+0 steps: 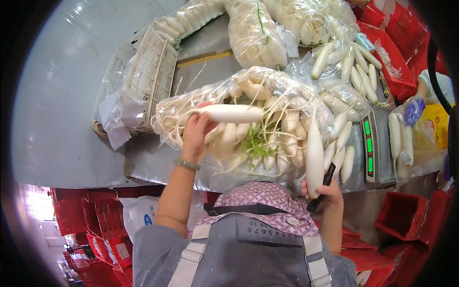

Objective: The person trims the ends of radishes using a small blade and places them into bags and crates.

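My left hand (pixel 198 132) grips one end of a white daikon radish (pixel 235 113), holding it level above the open plastic bag of daikons (pixel 291 120). In my right hand (pixel 330 192) are a second daikon (pixel 314 152), standing nearly upright with its thin root end pointing away from me, and a black-handled tool (pixel 326 184), perhaps a knife or peeler. Green leafy tops (pixel 261 143) lie among the bagged daikons. Right of the bag, several loose daikons (pixel 347 165) rest on the metal table (pixel 150 166).
A white plastic crate (pixel 143 77) holds clear film at left. Full bags of daikons (pixel 251 32) line the back. On the right stand a scale (pixel 382 143) with green displays and a red crate (pixel 403 73). A co-worker's purple-gloved hand (pixel 414 111) touches a bag of daikons (pixel 401 134).
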The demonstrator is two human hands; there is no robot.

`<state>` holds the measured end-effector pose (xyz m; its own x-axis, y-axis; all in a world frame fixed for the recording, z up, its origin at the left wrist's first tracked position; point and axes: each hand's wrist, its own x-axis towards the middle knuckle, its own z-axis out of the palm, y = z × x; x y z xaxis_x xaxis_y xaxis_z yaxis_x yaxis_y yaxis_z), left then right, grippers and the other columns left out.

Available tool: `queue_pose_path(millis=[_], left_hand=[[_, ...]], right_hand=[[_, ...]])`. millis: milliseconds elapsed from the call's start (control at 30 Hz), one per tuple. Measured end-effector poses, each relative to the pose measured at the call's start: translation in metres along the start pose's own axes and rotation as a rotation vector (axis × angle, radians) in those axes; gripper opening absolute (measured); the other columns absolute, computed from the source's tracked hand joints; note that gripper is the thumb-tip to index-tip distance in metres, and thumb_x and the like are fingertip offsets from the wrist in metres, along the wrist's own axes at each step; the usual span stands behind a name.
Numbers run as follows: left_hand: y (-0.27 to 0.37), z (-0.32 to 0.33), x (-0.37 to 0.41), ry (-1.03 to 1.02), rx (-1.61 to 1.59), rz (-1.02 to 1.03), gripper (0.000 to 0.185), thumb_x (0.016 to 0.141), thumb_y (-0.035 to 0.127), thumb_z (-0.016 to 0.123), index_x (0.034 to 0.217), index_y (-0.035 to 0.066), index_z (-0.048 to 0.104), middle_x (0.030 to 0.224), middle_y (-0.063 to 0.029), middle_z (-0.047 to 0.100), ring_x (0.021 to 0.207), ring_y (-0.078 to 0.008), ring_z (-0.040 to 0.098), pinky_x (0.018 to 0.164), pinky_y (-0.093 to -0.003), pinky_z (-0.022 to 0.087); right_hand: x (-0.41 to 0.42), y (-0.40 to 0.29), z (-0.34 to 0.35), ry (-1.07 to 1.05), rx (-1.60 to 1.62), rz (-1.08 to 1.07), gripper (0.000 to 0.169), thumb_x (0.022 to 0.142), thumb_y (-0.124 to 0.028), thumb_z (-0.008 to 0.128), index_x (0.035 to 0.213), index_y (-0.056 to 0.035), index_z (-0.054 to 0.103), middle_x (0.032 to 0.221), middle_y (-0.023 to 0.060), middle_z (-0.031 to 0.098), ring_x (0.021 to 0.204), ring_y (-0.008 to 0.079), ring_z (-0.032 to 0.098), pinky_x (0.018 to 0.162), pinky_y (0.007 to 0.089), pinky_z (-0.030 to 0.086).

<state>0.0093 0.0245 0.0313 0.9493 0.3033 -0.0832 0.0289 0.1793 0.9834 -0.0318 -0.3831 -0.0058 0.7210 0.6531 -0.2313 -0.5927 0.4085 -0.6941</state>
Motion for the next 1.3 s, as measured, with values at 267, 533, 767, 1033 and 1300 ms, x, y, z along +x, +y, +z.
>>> queue_pose_path(millis=[267,533,767,1033,1300], left_hand=[[0.028,0.011,-0.097,0.16,-0.369,0.424,0.038,0.093,0.016,0.057,0.129,0.014,0.046,0.136,-0.0193,0.047,0.113,-0.0248,0.057,0.082,-0.0317,0.056],[0.031,0.05,-0.145,-0.139,0.413,0.705,0.03,0.081,0.005,0.069,0.11,0.008,0.064,0.133,-0.0274,0.047,0.119,-0.0371,0.052,0.095,-0.0424,0.047],[0.019,0.065,-0.135,0.23,-0.429,0.319,0.034,0.097,0.015,0.051,0.13,0.01,0.044,0.137,-0.0178,0.045,0.118,-0.0263,0.053,0.089,-0.0334,0.055],[0.011,0.048,-0.132,0.042,-0.248,0.571,0.028,0.093,0.025,0.06,0.117,0.016,0.051,0.137,-0.0242,0.043,0.121,-0.0346,0.05,0.092,-0.0391,0.052],[0.074,0.031,-0.136,-0.357,0.818,1.301,0.029,0.074,0.009,0.072,0.1,0.021,0.067,0.117,-0.0195,0.06,0.102,-0.039,0.063,0.078,-0.0363,0.057]], right_hand=[[0.078,-0.001,0.036,-0.282,0.457,0.011,0.075,0.076,-0.008,0.066,0.141,-0.0018,0.029,0.131,0.0253,0.046,0.11,0.0317,0.056,0.078,0.0466,0.057],[0.108,0.022,0.099,-0.569,0.692,0.066,0.065,0.085,-0.022,0.057,0.139,0.0035,0.03,0.135,0.0236,0.042,0.118,0.0337,0.052,0.08,0.0462,0.057],[0.086,0.008,0.106,-0.494,0.461,-0.08,0.077,0.083,-0.029,0.056,0.144,0.0028,0.022,0.148,0.0264,0.023,0.136,0.0357,0.03,0.102,0.057,0.038],[0.067,-0.002,0.109,-0.365,0.366,-0.134,0.068,0.073,-0.025,0.066,0.13,0.0037,0.042,0.146,0.0293,0.026,0.13,0.0378,0.038,0.098,0.0554,0.04],[0.051,0.024,0.054,-0.215,0.268,-0.005,0.064,0.077,-0.019,0.069,0.127,0.0065,0.041,0.109,0.0212,0.057,0.089,0.0255,0.065,0.07,0.0369,0.057]])
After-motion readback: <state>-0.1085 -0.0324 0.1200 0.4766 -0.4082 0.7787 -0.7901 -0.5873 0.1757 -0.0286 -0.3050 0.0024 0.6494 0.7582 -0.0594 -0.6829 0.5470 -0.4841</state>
